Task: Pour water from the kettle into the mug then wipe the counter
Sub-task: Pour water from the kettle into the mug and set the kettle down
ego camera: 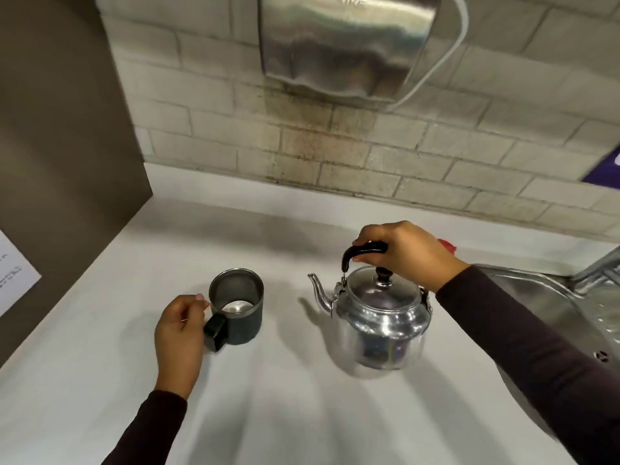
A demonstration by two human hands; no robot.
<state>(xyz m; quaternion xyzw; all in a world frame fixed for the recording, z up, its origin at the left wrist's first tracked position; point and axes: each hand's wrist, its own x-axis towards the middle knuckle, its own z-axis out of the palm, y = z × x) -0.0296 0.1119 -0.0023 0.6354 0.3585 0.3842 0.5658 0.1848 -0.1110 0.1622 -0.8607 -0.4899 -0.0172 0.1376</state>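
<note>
A shiny metal kettle (380, 322) stands upright on the white counter (268, 397), spout pointing left toward the mug. My right hand (407, 253) is closed around its black top handle. A dark mug (240, 310) with a steel inside stands to the left of the kettle, empty as far as I can see. My left hand (179, 333) holds the mug's black handle at its near left side. A bit of red cloth (448, 246) peeks out behind my right hand.
A steel sink and drainer (550, 307) lie to the right of the kettle. A metal hand dryer (345, 45) hangs on the brick wall above. A brown panel (67, 146) closes the left side, with a white paper (13, 273) on it.
</note>
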